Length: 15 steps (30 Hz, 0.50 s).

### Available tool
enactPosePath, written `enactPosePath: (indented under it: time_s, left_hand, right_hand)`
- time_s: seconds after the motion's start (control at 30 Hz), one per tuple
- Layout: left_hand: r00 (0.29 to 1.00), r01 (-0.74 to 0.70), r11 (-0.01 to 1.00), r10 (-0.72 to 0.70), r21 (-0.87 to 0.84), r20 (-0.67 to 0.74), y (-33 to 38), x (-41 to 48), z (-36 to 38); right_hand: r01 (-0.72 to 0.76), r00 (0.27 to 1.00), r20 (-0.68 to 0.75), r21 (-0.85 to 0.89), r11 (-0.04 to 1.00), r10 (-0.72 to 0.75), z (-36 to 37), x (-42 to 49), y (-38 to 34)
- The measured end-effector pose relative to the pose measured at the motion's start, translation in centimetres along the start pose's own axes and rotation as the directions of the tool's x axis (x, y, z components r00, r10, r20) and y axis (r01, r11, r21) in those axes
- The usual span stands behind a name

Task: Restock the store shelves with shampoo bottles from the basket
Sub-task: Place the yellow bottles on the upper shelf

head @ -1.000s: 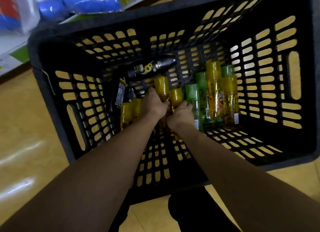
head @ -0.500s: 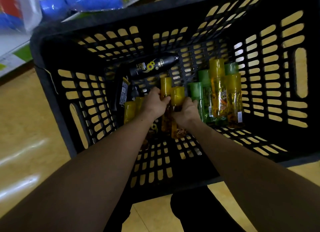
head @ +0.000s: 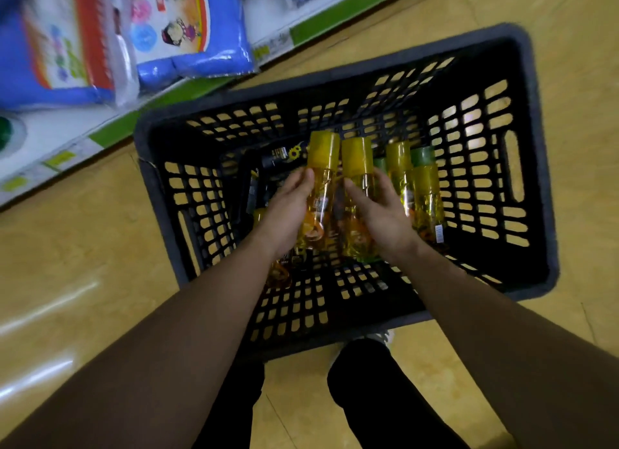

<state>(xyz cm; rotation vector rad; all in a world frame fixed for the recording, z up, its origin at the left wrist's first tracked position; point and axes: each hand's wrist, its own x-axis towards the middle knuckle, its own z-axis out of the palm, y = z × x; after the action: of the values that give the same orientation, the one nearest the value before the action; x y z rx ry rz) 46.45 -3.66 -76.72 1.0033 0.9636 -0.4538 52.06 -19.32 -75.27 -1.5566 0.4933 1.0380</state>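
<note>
1. Left hand (head: 288, 210) wraps one yellow shampoo bottle (head: 322, 167), cap up. Right hand (head: 382, 214) wraps a second yellow bottle (head: 357, 160) just beside it. Both grips full.
2. Below both grips: basket (head: 544, 187). Right of the right grip stand more yellow and green bottles (head: 423, 194). Beyond the left grip lies a black bottle (head: 279, 155).
3. Step in hand, as I read it: taking a pair out of the basket.
4. Far left of the grips: shelf edge (head: 110, 132). The next move likely calls for a clean rise past the rim, then a turn left.
</note>
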Motion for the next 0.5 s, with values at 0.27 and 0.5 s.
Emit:
enactPosePath:
  time_s: [0.27, 0.5]
  left_hand:
    - [0.996, -0.085, 0.980, 0.089, -0.177, 0.012, 8.1, -8.8, 0.6]
    - [0.962, -0.258, 0.943, 0.271, -0.210, 0.032, 16.7, -18.9, 0.9]
  right_hand:
    - [-0.028, 0.984, 0.180, 0.213, 0.977, -0.011, 1.7, -8.7, -8.1]
    - [0.040, 0.963, 0.249, 0.242, 0.969, -0.102, 4.5, -17.7, -17.8]
